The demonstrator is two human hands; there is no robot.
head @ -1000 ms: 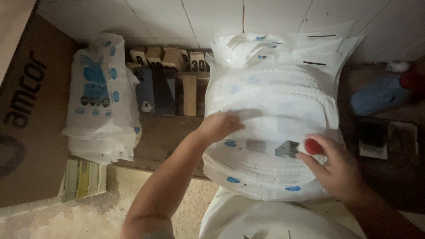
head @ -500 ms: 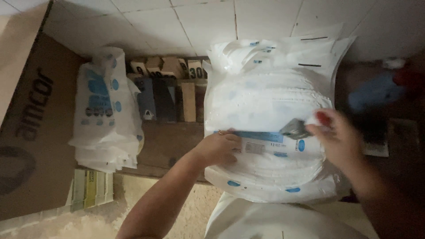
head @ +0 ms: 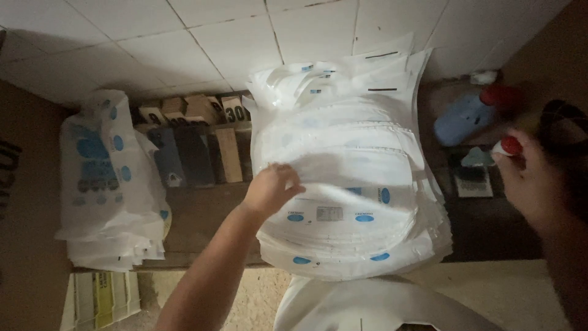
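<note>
Left hand (head: 272, 189) pressing down on the big stack of white plastic bags (head: 349, 184), fingers curled together and pinching the near edge of the top sheet, seemingly pinning the slippery pile so it cannot slide. Right hand (head: 527, 184) hovering off to the right, clear of the stack, fingers folded around a small white object with a red tip (head: 508, 146), gripping it firmly. Lying in the middle of the dark wooden tabletop (head: 202, 217), against the tiled wall (head: 184, 37), the bags looking thin, glossy and translucent, printed with blue dots, fanned loosely with upper edges splayed. Sitting at the left, a second, smaller bundle of bags (head: 104, 178), well apart from the main pile. Standing between the two, a row of small dark and tan boxes (head: 196, 141). Resting at the far right, a blue bottle with a red cap (head: 471, 113), lying tilted.
</note>
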